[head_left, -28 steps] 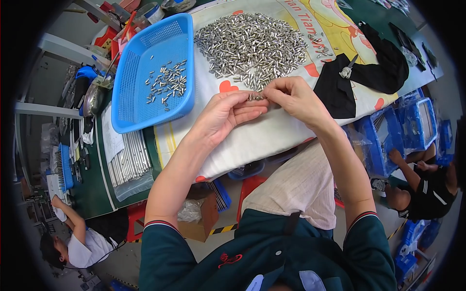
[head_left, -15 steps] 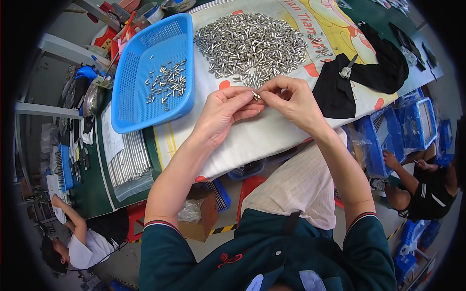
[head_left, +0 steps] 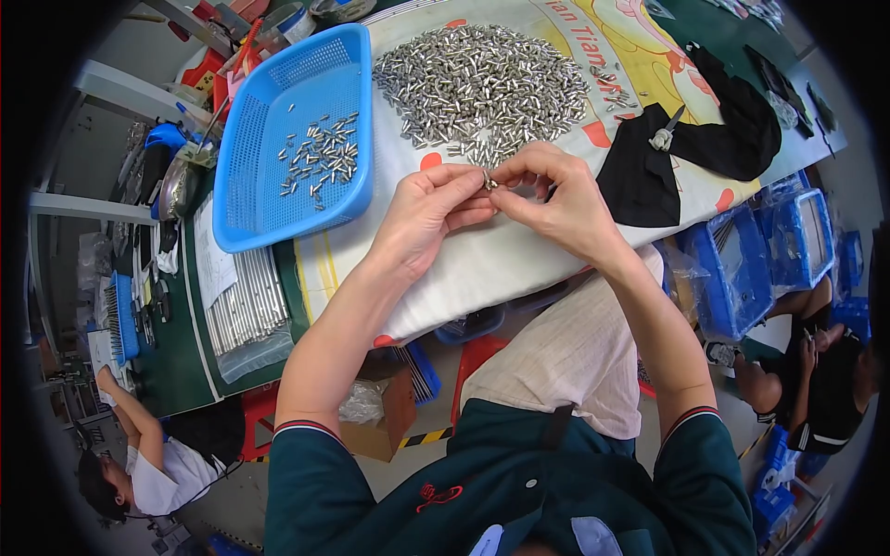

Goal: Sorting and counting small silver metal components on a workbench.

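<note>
Both hands meet over the cloth, just in front of a wide heap of small silvery metal pins [head_left: 482, 83]. My left hand [head_left: 434, 211] is closed, thumb against fingers, on a few of these small metal pins [head_left: 490, 184]. From the other side my right hand [head_left: 554, 195] pinches at the same pins with thumb and forefinger. Fingertips partly hide the pieces, so how they lie is hard to make out. To the left, a blue plastic basket [head_left: 234, 176] holds a loose scatter of similar pins.
A printed white and yellow cloth [head_left: 445, 295] covers the table. Black fabric [head_left: 640, 176] with a small blade lies at right. Bundled metal rods [head_left: 247, 315] lie left, below the basket. Blue bins [head_left: 737, 269] stand right. One person [head_left: 167, 463] works at left, another [head_left: 825, 380] at right.
My right fingertips have shifted slightly around the pins; my left hand stays nearly in place. The person at right has drawn an arm back from the blue bin.
</note>
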### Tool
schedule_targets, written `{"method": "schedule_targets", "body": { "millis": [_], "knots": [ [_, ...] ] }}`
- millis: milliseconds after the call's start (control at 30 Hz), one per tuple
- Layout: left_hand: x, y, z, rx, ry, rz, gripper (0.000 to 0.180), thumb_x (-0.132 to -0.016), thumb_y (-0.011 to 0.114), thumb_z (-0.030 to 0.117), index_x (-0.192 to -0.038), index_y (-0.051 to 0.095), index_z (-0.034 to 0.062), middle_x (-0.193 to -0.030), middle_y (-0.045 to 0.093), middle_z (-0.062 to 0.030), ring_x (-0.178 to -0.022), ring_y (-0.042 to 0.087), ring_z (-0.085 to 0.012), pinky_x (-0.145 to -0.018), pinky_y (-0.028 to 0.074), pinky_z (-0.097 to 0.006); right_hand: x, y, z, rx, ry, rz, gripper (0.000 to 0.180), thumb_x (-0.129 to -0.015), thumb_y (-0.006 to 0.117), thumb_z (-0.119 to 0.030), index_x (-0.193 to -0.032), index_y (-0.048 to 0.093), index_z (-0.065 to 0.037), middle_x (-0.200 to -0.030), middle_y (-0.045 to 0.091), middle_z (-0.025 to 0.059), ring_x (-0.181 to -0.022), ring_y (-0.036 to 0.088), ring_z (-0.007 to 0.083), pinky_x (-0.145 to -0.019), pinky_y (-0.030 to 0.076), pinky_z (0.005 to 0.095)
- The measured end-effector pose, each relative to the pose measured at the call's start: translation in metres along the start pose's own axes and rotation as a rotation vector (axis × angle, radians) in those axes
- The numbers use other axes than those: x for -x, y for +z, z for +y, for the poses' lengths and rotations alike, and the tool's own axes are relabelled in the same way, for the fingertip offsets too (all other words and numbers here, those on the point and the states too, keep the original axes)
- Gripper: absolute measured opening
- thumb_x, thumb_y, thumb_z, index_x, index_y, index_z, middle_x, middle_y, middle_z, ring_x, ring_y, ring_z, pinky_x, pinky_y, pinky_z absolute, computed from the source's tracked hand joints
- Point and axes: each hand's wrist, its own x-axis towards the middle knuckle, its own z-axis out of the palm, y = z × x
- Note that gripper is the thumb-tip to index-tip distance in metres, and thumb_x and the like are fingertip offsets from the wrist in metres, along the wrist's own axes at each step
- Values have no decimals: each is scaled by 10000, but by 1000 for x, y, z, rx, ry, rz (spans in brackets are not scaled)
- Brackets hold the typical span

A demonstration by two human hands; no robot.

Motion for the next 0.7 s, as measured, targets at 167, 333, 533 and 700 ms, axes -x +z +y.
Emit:
{"method": "schedule_targets", "body": {
  "millis": [167, 333, 533, 700],
  "knots": [
    [0, 1, -1, -10, 1, -24, 196, -889, 551, 144, -983, 600, -21, -888, 638, -88, -758, 626, -116, -714, 542, -225, -1, 4, 0, 140, -110, 62, 133, -690, 671, -108, -783, 642, -18, -734, 598, 75, -740, 564, 223, -643, 462, 322],
    [0, 0, -1, 21, -3, -22, 197, -892, 546, 140, -996, 596, -20, -915, 635, -99, -780, 631, -128, -734, 542, -241, -2, 6, 3, 176, -162, 101, 105, -692, 664, -95, -767, 645, -23, -718, 596, 74, -720, 551, 239, -648, 456, 340],
    [0, -2, 0, 91, -24, -58, 221, -905, 520, 148, -1025, 576, -29, -940, 634, -124, -818, 645, -175, -755, 544, -259, -3, 6, 4, 143, -165, 128, 81, -700, 664, -95, -745, 655, -28, -699, 590, 77, -700, 543, 234, -617, 449, 330],
    [-3, -5, 1, 197, -82, -101, 236, -906, 516, 152, -1035, 563, -39, -953, 634, -152, -850, 645, -194, -765, 545, -259, -4, 3, 4, -156, 74, 45, 108, -753, 626, -89, -820, 653, -9, -737, 625, 46, -644, 547, 109, -585, 436, 246]
  ]
}}
